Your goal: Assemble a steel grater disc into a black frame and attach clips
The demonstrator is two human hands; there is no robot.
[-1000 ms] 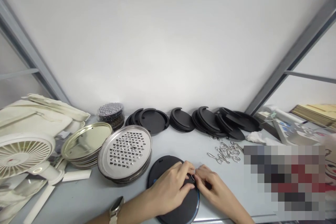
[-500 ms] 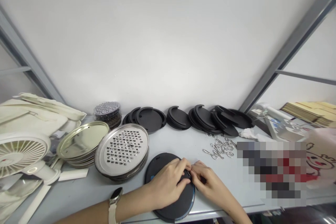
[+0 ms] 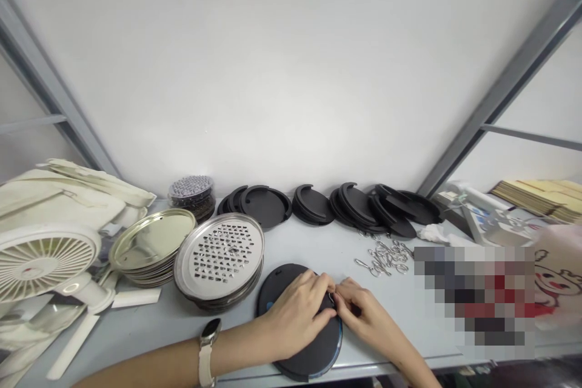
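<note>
A: What is lying nearest?

B: A black disc (image 3: 311, 348) is lying flat by the front edge of the table (image 3: 436, 327), partly under the left hand (image 3: 297, 315).

A: How is that hand looking?

B: It is curling over the disc, thumb and forefinger standing slightly apart around a small metal piece (image 3: 331, 297). I can't tell whether it is gripping it. A watch (image 3: 210, 328) is circling the wrist.

A: And the other?

B: The right hand (image 3: 364, 314) is bending its fingers nearly closed, pinching the metal piece between thumb and forefinger above the disc's right side.

A: What is sitting beyond?

B: On the left, a white fan (image 3: 40, 267) is standing near a pile of gold-coloured plates (image 3: 152, 239). A pile of silver plates, the top one full of holes (image 3: 222, 257), is sitting between those and the disc. Metal clips (image 3: 386, 257) are lying loose beyond the right hand.

A: And farthest back?

B: Black round trays (image 3: 311, 205) are leaning and overlapping in a row near the wall (image 3: 282, 73), and clear tubs (image 3: 191, 191) are standing to their left.
</note>
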